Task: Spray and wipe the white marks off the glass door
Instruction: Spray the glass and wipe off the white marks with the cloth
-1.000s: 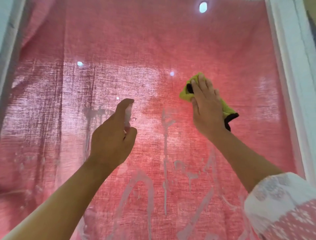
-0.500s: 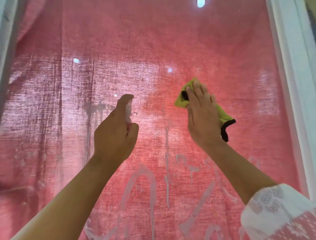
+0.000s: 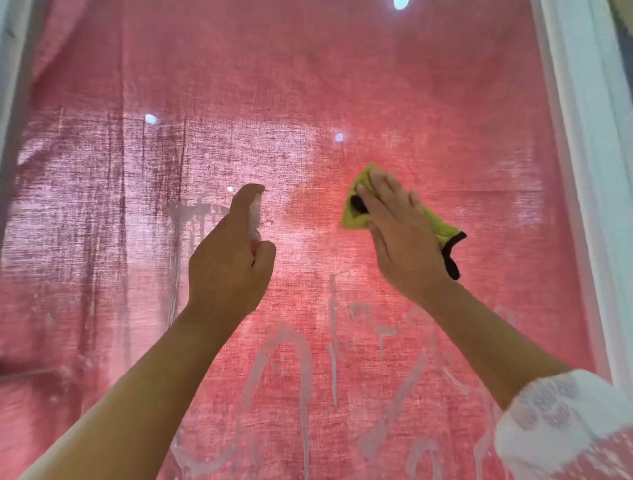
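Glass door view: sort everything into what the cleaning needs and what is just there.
For the job: spray bottle, yellow cloth, white marks, glass door.
Just there: red curtain behind the glass, white door frame, white sleeve.

Yellow-green cloth (image 3: 352, 221) flat against glass door (image 3: 342, 68); white marks (image 3: 294, 346) streak its lower half

- Daylight comes from behind the red curtain (image 3: 308, 85) — the cloth glows pink, brightest around its middle.
- Small holes (image 3: 399, 3) in it burn out white.
- Both arms are backlit, their near sides dim.
- The right hand (image 3: 400, 236) is blurred by motion.
- The white frame (image 3: 582, 171) looks soft and leans — wide-angle distortion.
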Motion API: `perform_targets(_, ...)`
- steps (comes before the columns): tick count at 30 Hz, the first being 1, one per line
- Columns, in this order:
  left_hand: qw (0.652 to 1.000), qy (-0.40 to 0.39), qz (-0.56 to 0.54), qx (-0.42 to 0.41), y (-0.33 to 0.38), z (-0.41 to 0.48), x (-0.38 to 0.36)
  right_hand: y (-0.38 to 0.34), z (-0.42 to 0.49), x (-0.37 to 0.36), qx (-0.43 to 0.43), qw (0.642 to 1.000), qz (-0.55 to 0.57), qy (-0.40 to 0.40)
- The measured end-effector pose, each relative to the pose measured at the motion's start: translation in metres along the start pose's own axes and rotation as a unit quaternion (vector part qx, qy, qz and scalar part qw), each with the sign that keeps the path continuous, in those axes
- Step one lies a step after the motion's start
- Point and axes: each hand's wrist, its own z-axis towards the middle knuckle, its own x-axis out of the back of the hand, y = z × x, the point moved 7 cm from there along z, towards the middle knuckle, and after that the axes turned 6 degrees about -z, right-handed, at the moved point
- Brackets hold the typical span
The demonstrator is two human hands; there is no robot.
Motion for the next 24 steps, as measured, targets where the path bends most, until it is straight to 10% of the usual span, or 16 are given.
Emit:
perform_targets(11, 1.000, -0.001, -0.013, -0.003, -0.001, 0.001, 0.001, -0.047, -0.041, -0.013, 0.159, 0.986, 0.017, -0.041)
perform_targets(19, 0.999, -0.032, -0.016, -0.007, -0.002, 0.004, 0.000, -0.018, 0.012, -0.008, -0.041, 0.999, -0.003, 0.002)
perform_targets(24, 0.998, 0.009, -0.055, 0.031, -0.006, 0.000, 0.005, -0.064, -0.027, -0.020, 0.100, 0.993, 0.028, -0.056)
